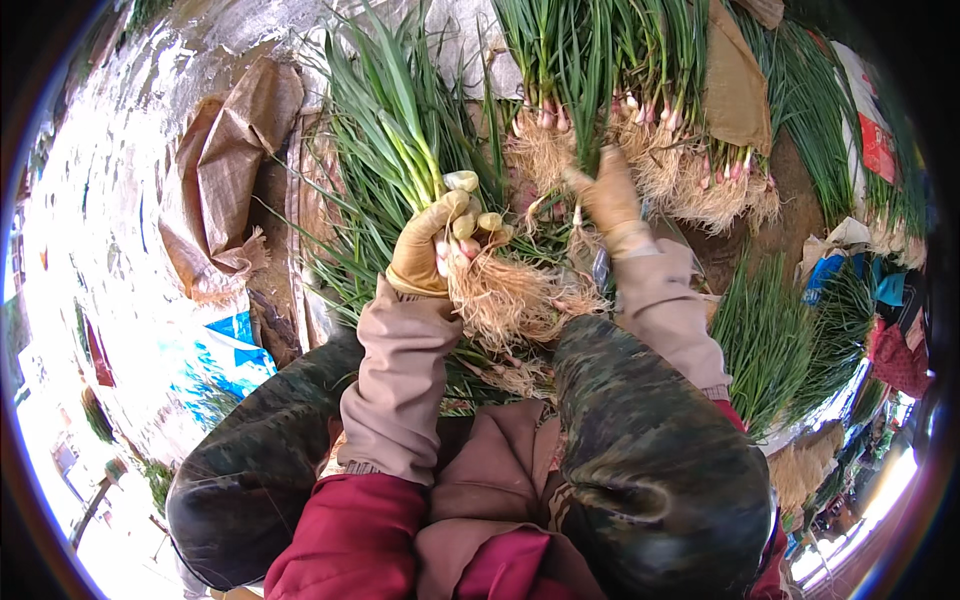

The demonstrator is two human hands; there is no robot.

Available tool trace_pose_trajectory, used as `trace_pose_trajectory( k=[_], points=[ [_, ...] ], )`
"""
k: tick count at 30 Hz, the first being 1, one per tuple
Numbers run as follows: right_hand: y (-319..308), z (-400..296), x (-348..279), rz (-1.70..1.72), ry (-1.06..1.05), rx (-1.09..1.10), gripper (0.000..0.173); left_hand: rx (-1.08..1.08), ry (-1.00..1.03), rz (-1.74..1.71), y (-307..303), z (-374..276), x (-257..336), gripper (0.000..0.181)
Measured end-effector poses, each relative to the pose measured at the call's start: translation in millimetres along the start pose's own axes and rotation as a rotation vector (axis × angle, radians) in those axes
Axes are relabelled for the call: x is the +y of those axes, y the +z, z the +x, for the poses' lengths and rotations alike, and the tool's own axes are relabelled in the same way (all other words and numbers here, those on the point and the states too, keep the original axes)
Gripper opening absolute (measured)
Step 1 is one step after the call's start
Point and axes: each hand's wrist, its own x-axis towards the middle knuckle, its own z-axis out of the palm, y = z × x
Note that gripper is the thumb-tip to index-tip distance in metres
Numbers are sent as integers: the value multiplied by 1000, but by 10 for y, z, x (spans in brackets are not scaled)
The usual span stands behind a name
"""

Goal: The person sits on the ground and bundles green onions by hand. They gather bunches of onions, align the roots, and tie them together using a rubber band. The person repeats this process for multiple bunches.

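My left hand (421,251), in a tan glove, grips a bunch of green garlic (470,225). Its pale bulbs are gathered beside the fingers, green leaves rise above, and a thick mat of stringy roots (506,296) hangs over the wrist side. My right hand (609,196), also gloved and slightly blurred, is closed around a single green garlic plant (577,217); the bulb and roots show below the thumb and blurred leaves above. Loose green garlic (517,373) lies on the ground between my knees, partly hidden by the held bunch.
Bundled green garlic (664,124) lies ahead, roots towards me. A brown woven sack piece (739,86) covers part of it. More leafy bundles (765,337) lie at the right. At left are a crumpled woven sack (232,154) and a blue-and-white sheet (232,345).
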Motion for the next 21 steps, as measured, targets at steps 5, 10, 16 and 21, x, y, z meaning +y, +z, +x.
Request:
trace_pose_trajectory(
  k=[5,10,16,21],
  points=[
    [836,-488,156,356,233,-811,41,55,-10,155,193,7,126,17],
    [-4,-153,-80,8,-362,-788,39,428,-30,223,-376,152,50,25],
    [-494,661,-600,541,371,-115,32,522,-89,106,-535,199,-187,26],
    [-213,577,-540,232,320,-58,19,394,-137,334,-402,307,-131,24]
  ],
)
